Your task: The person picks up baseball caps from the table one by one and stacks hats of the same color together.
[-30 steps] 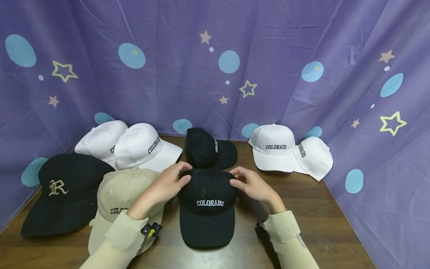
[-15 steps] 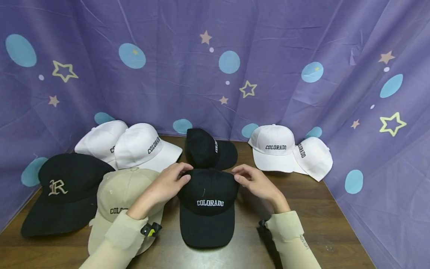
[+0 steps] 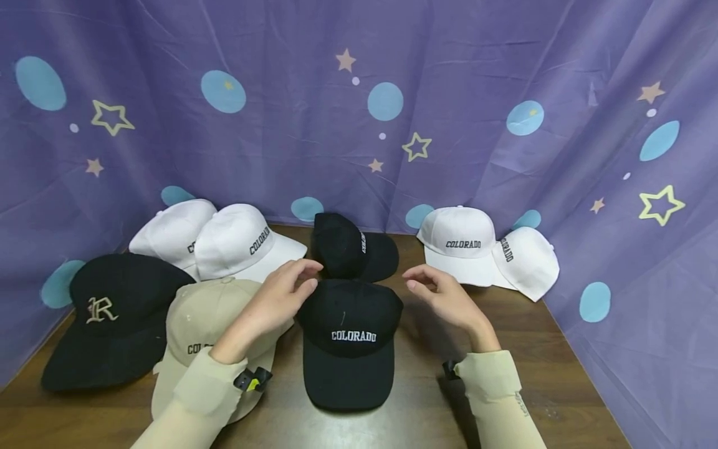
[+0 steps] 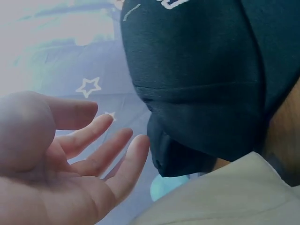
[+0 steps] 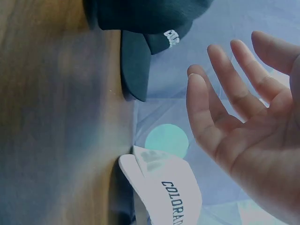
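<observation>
A black cap with white COLORADO lettering [image 3: 352, 374] lies on the table in front of me, its brim toward me. My left hand [image 3: 278, 296] hovers at its upper left side, fingers loosely bent; the left wrist view shows the fingers apart from the cap's dark crown [image 4: 197, 70], holding nothing. On the other side, my right hand [image 3: 449, 302] is in the air to the right of the cap, a gap between them. Its fingers are spread and relaxed in the right wrist view. Directly behind lies another black cap [image 3: 336, 246], brim pointing right.
Beside my left forearm sits a beige cap [image 3: 210, 305], partly covered by the sleeve. Left of it is a black cap with an R [image 3: 112, 293]. Two white caps [image 3: 230, 240] overlap at the back left; two more white caps [image 3: 459, 231] touch at the back right, near the purple curtain [image 3: 471, 156].
Both hands have come off the black COLORADO cap. The right hand has moved away to the right, the left slightly up and left. The cap has stayed in place.
</observation>
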`<act>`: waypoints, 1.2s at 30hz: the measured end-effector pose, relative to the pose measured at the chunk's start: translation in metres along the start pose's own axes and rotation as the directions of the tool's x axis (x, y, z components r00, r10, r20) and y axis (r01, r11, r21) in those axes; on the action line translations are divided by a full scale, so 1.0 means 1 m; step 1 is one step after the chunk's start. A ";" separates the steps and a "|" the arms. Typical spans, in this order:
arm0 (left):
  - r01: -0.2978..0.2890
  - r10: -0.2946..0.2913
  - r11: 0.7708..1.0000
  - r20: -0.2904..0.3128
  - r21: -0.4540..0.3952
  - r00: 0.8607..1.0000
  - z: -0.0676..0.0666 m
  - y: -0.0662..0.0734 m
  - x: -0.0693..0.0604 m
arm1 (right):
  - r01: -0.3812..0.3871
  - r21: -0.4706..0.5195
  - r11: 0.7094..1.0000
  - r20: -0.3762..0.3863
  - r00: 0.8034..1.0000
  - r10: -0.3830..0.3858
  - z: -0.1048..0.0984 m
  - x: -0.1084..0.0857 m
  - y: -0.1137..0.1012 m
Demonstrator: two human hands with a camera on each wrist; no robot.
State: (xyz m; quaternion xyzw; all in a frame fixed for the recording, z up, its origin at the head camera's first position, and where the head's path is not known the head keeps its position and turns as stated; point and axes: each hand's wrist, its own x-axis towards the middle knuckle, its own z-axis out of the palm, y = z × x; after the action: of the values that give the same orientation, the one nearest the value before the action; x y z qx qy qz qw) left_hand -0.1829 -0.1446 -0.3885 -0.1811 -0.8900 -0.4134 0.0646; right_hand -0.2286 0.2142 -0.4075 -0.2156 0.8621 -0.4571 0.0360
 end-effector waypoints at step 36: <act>0.496 -0.499 0.865 0.254 0.080 0.829 -0.001 0.002 0.108 | 0.021 0.008 1.000 -0.087 0.996 -0.020 -0.016 -0.004 -0.002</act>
State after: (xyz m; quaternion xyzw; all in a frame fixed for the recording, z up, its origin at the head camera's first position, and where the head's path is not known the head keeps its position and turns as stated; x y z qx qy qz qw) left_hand -0.2822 -0.1152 -0.3583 0.0033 -0.9090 -0.3831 -0.1643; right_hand -0.2281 0.2271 -0.3970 -0.2043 0.8585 -0.4703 -0.0051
